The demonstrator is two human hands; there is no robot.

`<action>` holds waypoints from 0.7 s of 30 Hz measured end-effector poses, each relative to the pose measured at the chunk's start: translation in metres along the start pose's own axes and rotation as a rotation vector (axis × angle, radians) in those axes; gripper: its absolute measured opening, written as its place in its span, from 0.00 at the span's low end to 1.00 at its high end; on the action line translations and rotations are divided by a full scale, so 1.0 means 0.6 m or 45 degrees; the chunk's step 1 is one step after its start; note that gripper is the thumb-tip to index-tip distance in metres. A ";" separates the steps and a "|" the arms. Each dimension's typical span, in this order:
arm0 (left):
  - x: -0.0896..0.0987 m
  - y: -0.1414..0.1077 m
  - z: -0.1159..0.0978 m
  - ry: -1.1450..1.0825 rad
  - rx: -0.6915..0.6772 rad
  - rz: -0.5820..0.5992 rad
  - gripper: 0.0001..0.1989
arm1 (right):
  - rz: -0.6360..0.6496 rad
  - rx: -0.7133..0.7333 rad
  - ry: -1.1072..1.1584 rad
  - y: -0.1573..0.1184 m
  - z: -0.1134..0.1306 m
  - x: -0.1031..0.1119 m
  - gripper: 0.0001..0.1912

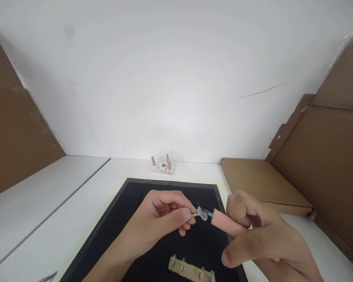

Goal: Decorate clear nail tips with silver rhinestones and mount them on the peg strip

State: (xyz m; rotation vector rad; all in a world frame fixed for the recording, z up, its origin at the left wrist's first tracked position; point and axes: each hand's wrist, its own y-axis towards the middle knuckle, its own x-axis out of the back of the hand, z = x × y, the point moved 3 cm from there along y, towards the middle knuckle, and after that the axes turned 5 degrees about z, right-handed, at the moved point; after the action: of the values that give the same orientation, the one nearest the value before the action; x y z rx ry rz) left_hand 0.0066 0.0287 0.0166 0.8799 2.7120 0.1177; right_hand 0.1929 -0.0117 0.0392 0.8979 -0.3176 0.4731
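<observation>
Pinched between the thumb and fingers of my left hand (161, 219) is a small metal holder (195, 215). At its end sits a pale, translucent false nail tip (203, 214). My right hand (264, 235) grips a nail polish brush by its pink cap (226, 223). The brush points left, and its bristles are at or very near the nail tip; exact contact is hard to make out. Below the hands, a tan strip (191, 270) lies on the black mat (194, 244) with several clear nail tips along it.
At the back, by the white wall, a clear tray (161, 170) holds pink-capped bottles (167, 158). A flat cardboard box (253, 178) lies at the right. Cardboard panels rise on both sides. A thin grey object (48, 277) shows at the lower left edge.
</observation>
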 end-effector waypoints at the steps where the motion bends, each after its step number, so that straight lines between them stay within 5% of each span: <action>1: 0.001 0.001 -0.001 -0.016 0.026 -0.006 0.10 | 0.005 -0.012 0.004 -0.001 -0.001 0.000 0.19; 11: 0.004 0.002 -0.004 -0.124 0.153 -0.087 0.13 | -0.023 -0.478 0.333 0.009 -0.005 -0.004 0.11; 21: 0.007 -0.004 -0.009 -0.050 0.098 -0.145 0.13 | -0.058 -0.016 -0.109 -0.010 0.006 0.003 0.16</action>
State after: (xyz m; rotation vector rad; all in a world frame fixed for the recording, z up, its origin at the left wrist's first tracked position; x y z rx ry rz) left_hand 0.0001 0.0293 0.0202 0.7381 2.7385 -0.0272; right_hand 0.1972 -0.0176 0.0379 0.9126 -0.3767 0.3907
